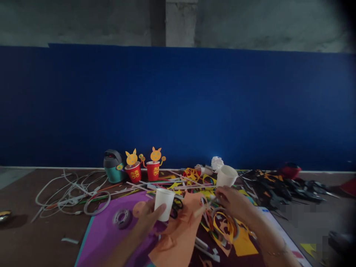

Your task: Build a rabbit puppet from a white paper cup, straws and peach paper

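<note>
My left hand [148, 218] is wrapped round a white paper cup [164, 204], held upright above the purple sheet [111, 237]. Farther right, my right hand [229, 200] has its fingers bent together just below a larger white cup [226, 176]; whether they grip anything is too blurred to tell. Under and between the hands lie a crumpled orange paper [185, 230], black-handled scissors [176, 207] and a heap of cut paper strips. A roll of tape [122, 218] rests on the purple sheet, left of my left hand.
Two red cups [133, 172] with yellow paper animal heads stand at the back beside a teal and grey container [113, 167]. Tangled white cable [69, 191] lies left. Dark tools [289, 191] are piled right. A blue panel [178, 107] rises behind the table.
</note>
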Tool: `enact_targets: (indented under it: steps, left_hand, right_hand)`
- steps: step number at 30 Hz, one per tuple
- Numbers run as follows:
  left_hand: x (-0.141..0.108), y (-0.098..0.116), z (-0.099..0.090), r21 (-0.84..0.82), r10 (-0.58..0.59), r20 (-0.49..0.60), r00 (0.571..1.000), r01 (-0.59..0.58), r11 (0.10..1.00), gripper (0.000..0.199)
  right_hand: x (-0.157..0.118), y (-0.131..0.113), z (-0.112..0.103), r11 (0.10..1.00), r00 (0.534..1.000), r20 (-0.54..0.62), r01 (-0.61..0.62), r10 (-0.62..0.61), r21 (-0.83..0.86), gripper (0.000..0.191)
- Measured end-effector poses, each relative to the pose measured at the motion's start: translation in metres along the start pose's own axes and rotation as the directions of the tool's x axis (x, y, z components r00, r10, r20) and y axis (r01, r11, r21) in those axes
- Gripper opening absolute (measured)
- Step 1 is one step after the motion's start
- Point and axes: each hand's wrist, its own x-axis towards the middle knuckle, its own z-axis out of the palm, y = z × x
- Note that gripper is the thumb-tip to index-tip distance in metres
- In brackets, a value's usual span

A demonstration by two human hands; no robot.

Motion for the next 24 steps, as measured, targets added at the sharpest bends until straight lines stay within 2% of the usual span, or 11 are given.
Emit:
enact_targets:
  steps: [3,5,7,9,11,13,16,19,24]
  left_hand:
    - [-0.002,0.0,0.0,0.008,-0.047,0.086,0.995,0.047,0.999,0.038]
    - [-0.003,-0.001,0.0,0.074,-0.027,0.116,0.993,0.019,0.997,0.042]
    - [-0.004,-0.004,0.001,0.198,0.038,0.081,0.996,-0.054,0.979,0.046]
    - [-0.005,-0.008,0.001,0.322,0.157,0.011,0.988,-0.152,0.934,0.054]
    - [-0.006,-0.01,0.001,0.414,0.289,-0.007,0.957,-0.26,0.873,0.06]
    - [-0.007,-0.01,0.0,0.483,0.408,0.05,0.912,-0.38,0.789,0.059]
    - [-0.008,-0.009,-0.004,0.549,0.526,0.169,0.834,-0.523,0.652,0.052]
    - [-0.009,-0.008,-0.007,0.586,0.573,0.276,0.772,-0.608,0.536,0.051]
    - [-0.01,-0.006,-0.008,0.665,0.527,0.409,0.745,-0.638,0.387,0.049]
  right_hand:
    - [0.002,0.0,-0.004,0.994,0.999,-0.032,-0.013,0.017,0.111,0.022]
    - [0.003,-0.011,-0.004,0.954,0.998,-0.069,0.009,0.013,0.299,0.029]
    - [0.001,-0.031,-0.002,0.824,0.994,-0.112,0.053,0.013,0.565,0.034]
    - [-0.002,-0.056,0.003,0.619,0.994,-0.099,0.049,0.046,0.784,0.038]
    - [-0.007,-0.08,0.01,0.474,0.997,-0.067,0.045,0.031,0.879,0.042]
    - [-0.013,-0.098,0.018,0.413,0.998,-0.055,0.062,-0.029,0.909,0.042]
    - [-0.02,-0.109,0.029,0.47,0.992,-0.076,0.114,-0.099,0.875,0.036]
    - [-0.024,-0.109,0.034,0.563,0.981,-0.112,0.183,-0.157,0.806,0.031]
    - [-0.025,-0.108,0.032,0.639,0.973,-0.113,0.218,-0.201,0.738,0.032]
